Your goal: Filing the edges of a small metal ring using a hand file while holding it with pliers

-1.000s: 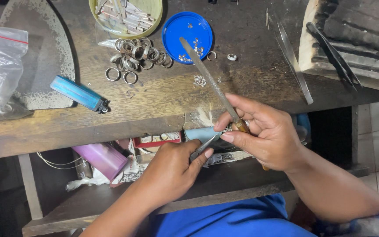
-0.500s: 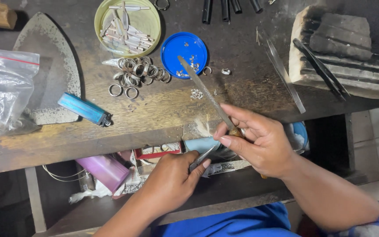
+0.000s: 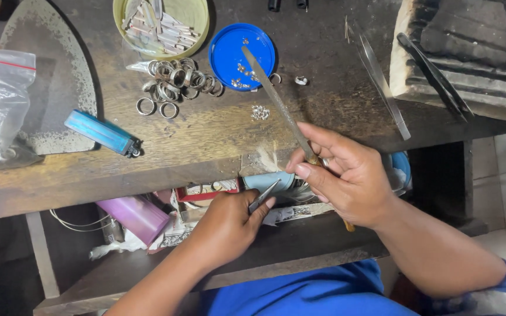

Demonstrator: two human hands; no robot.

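right hand (image 3: 346, 178) grip clamped on file (image 3: 276, 102) | left hand (image 3: 226, 225) grip pinching metal strip (image 3: 263, 196) | rings (image 3: 177, 82) at 11 o'clock | risk: file slips, nicks left fingers

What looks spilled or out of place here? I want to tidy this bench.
Small silver bits lie loose on the wooden bench, outside the blue lid holding similar ones. Metal rings sprawl in a loose heap beside the green dish.
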